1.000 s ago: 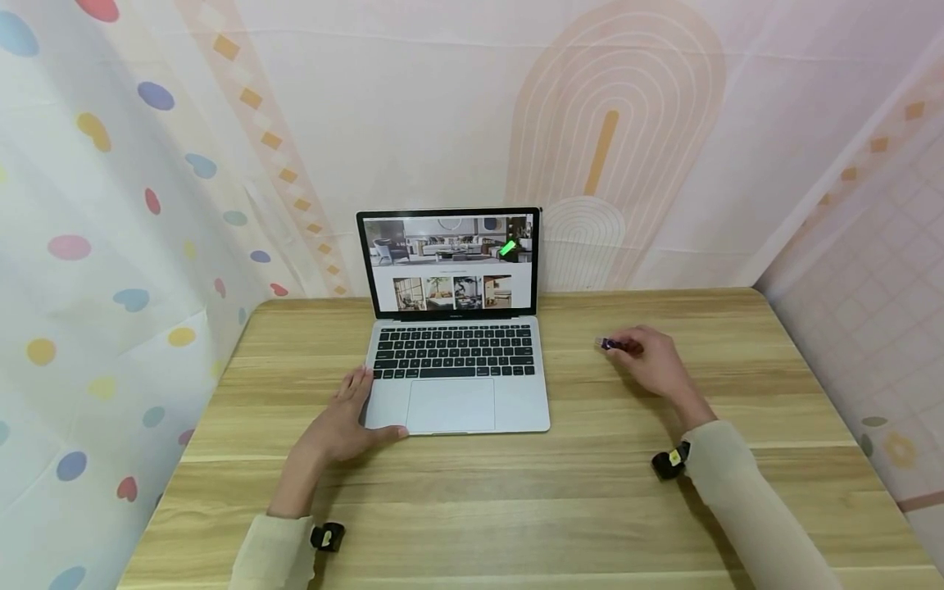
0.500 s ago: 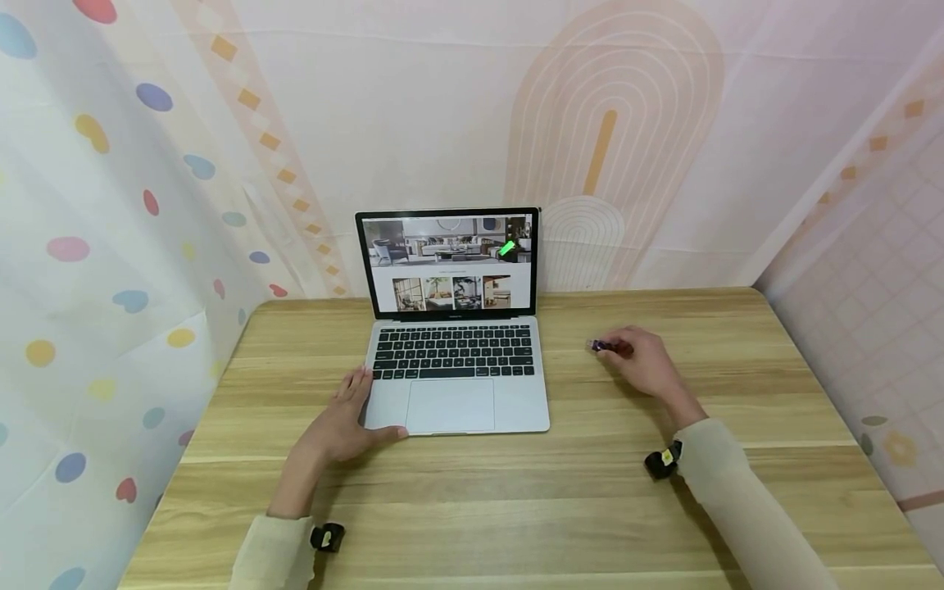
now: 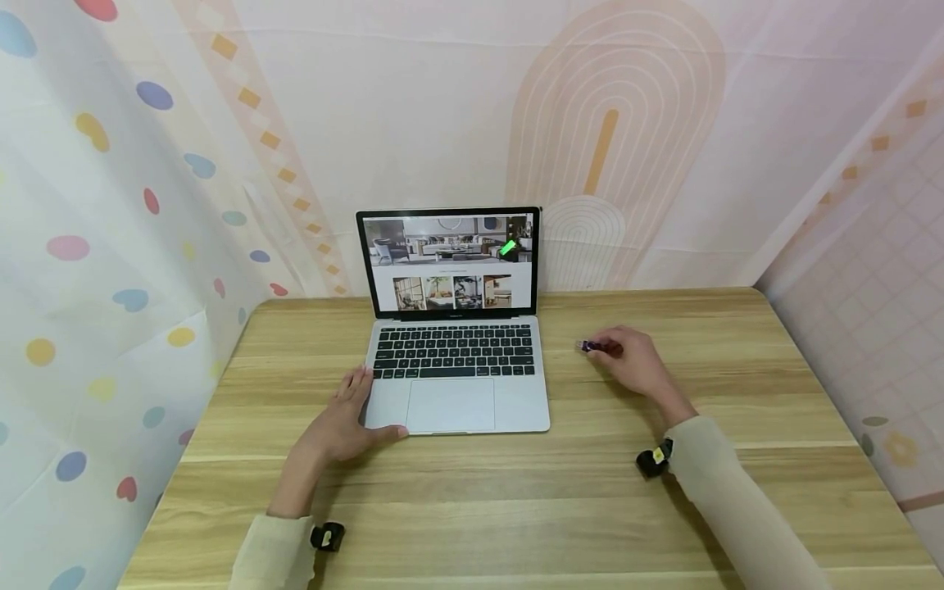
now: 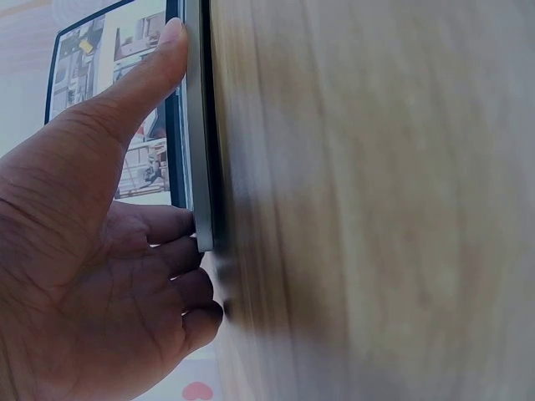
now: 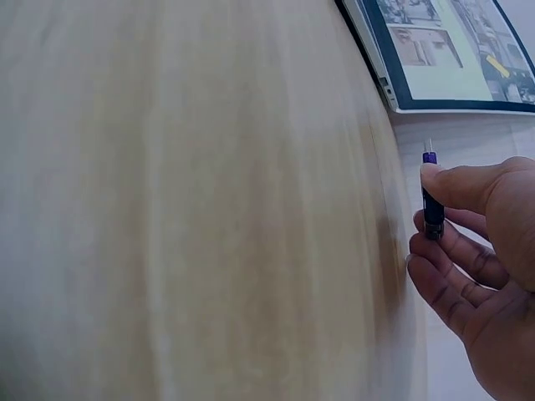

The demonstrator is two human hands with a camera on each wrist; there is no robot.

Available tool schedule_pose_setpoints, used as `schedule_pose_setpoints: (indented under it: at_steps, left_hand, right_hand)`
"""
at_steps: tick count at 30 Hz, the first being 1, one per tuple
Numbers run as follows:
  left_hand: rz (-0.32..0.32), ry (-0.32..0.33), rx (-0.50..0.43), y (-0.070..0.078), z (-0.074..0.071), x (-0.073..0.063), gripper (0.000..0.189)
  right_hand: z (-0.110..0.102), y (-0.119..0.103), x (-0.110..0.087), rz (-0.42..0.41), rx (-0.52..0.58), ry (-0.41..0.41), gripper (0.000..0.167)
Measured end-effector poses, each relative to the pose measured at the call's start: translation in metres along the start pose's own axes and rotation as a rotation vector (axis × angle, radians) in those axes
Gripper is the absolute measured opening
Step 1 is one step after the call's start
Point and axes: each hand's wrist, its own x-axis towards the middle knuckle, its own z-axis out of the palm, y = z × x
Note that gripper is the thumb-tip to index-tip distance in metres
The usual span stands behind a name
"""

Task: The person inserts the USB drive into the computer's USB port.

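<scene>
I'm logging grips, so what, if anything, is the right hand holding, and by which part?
The right hand pinches a small dark stick, apparently a USB drive, by its body, pale tip free.

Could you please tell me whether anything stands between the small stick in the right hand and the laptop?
Nothing visible does: only a strip of wooden tabletop shows between the small stick in the right hand and the right side of the laptop.
</scene>
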Motion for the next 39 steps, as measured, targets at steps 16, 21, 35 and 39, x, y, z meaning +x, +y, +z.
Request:
schedule_pose_setpoints:
  at_steps: [16, 21, 35, 39]
  left_hand:
    - [-0.004, -0.011, 0.003, 0.001, -0.001, 0.001, 0.129]
    - [-0.001, -0.014, 0.003, 0.002, -0.002, 0.001, 0.129]
    - [0.012, 0.003, -0.004, 0.001, -0.001, 0.0, 0.128]
    - [0.013, 0.002, -0.007, 0.0, -0.001, 0.001, 0.128]
  right_hand:
    - [0.006, -0.01, 0.005, 0.004, 0.029, -0.049, 0.023]
    - [0.008, -0.012, 0.006, 0.004, 0.03, -0.054, 0.022]
    - [0.015, -0.021, 0.014, 0.022, 0.009, -0.067, 0.023]
    - [0.017, -0.022, 0.015, 0.027, 0.003, -0.071, 0.023]
